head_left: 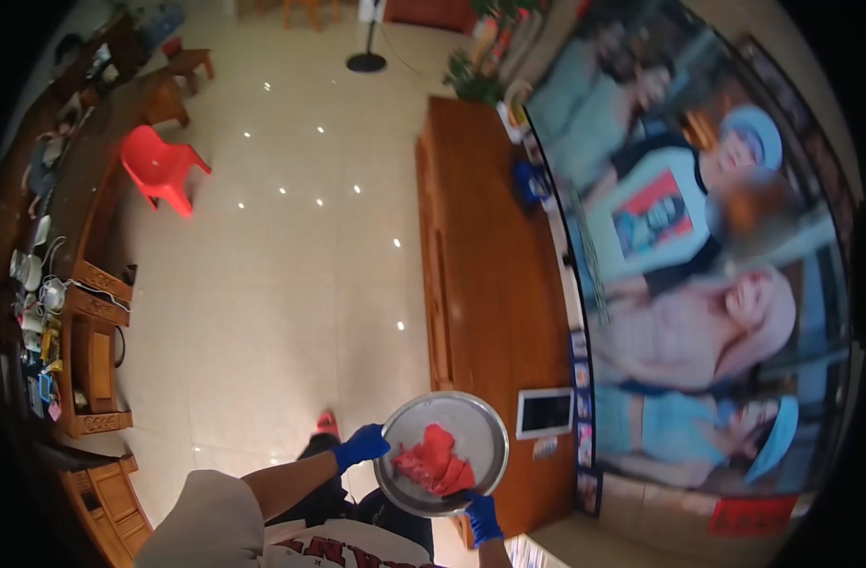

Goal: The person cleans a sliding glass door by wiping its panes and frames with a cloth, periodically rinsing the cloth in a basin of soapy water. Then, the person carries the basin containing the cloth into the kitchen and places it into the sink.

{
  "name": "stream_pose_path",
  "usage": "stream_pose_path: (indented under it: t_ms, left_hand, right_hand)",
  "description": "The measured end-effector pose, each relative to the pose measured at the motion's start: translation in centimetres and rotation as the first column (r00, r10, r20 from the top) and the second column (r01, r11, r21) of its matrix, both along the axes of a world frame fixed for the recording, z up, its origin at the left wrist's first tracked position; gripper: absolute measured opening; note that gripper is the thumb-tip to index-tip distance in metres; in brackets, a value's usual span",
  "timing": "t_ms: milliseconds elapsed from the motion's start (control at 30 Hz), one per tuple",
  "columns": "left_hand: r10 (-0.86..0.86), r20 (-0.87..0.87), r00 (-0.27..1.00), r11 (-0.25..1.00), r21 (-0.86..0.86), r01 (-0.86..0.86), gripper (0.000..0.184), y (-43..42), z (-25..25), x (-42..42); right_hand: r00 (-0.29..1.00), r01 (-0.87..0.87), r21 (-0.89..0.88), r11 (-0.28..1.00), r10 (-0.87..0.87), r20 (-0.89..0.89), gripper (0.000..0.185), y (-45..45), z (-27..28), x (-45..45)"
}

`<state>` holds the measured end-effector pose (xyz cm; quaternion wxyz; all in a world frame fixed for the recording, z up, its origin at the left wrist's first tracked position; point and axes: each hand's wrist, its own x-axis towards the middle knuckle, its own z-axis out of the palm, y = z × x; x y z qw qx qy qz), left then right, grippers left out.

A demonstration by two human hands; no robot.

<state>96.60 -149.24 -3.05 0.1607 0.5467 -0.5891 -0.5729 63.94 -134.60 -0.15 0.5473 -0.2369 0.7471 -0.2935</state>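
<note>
A round, shallow metal basin is held in front of my body, over the floor and beside the wooden cabinet. My left hand, in a blue glove, is closed on its left rim. On the lower right rim, my right hand, gloved in blue too, grips the edge. Inside the basin lies a crumpled pile of soft red and pink pieces; I cannot tell whether it is meat or cloth. My fingers under the rim are hidden.
A long wooden cabinet runs along my right, with a white-framed tablet on it and a large television behind. On the left are a red plastic chair and a cluttered wooden counter. A stand base is farther ahead.
</note>
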Motion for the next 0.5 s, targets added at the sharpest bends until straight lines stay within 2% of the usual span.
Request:
stream_pose_path:
  t_ms: [33,67,133,167,200,233,267,300,333,367,400,433,467,500]
  left_hand:
    - [0.005,0.034,0.999,0.999,0.048,-0.007,0.036,-4.0,1.6,3.8]
    - [0.021,0.054,0.998,1.0,0.007,-0.022,0.04,-7.2,3.4,6.8]
    - [0.051,0.1,0.994,0.999,-0.015,-0.05,0.028,-13.2,5.1,13.1]
    - [0.066,0.113,0.991,0.997,-0.04,-0.062,0.028,-15.8,5.3,16.0]
    - [0.173,0.048,0.984,0.98,0.09,-0.176,0.024,-17.9,5.4,18.6]
    - [0.286,-0.007,0.958,0.936,0.219,-0.277,0.021,-20.5,5.0,21.7]
    - [0.298,-0.098,0.949,0.941,0.194,-0.276,0.019,-22.7,3.4,25.0]
    - [0.377,-0.103,0.92,0.919,0.167,-0.358,0.022,-25.7,4.3,27.7]
    - [0.457,-0.108,0.883,0.885,0.153,-0.439,0.026,-27.5,5.5,30.0]
    - [0.477,-0.096,0.874,0.875,0.144,-0.462,0.026,-29.1,6.3,31.6]
    - [0.586,-0.171,0.792,0.808,0.195,-0.556,0.025,-31.7,7.3,33.7]
    - [0.683,-0.237,0.691,0.73,0.251,-0.635,0.025,-34.2,8.7,35.9]
    - [0.7,-0.219,0.68,0.714,0.24,-0.658,0.025,-35.9,10.3,37.9]
    - [0.741,-0.144,0.656,0.668,0.255,-0.699,0.026,-38.7,12.1,39.8]
  right_hand:
    - [0.999,-0.034,-0.008,0.999,0.034,0.011,0.012,-4.9,2.4,3.9]
    - [0.997,-0.006,-0.041,0.999,0.009,0.078,0.014,-8.4,3.5,7.0]
    - [0.987,0.018,-0.087,0.996,-0.004,0.16,0.016,-16.2,4.2,12.4]
    - [0.983,0.01,-0.018,1.0,-0.006,0.182,0.018,-20.4,4.2,14.4]
    - [0.979,-0.002,0.049,0.999,-0.008,0.205,0.019,-24.4,4.1,16.4]
    - [0.988,-0.068,0.051,0.996,0.06,0.143,0.018,-29.0,4.3,18.9]
    - [0.988,-0.133,0.062,0.989,0.128,0.082,0.018,-33.6,4.8,21.5]
    - [0.986,-0.065,-0.101,0.993,0.079,0.147,0.02,-37.7,4.8,24.7]
    - [0.981,-0.084,-0.115,0.99,0.102,0.163,0.02,-41.9,4.5,26.9]
    - [0.961,-0.254,-0.115,0.96,0.264,0.085,0.021,-46.0,4.4,28.6]
    - [0.904,-0.423,-0.122,0.898,0.427,0.001,0.021,-51.3,4.4,30.8]
    - [0.871,-0.487,-0.069,0.87,0.479,-0.107,0.022,-56.4,7.9,34.1]
    - [0.842,-0.517,-0.175,0.838,0.534,0.071,0.023,-61.0,9.5,36.6]
    - [0.824,-0.543,-0.123,0.83,0.556,0.109,0.024,-65.6,9.9,39.1]
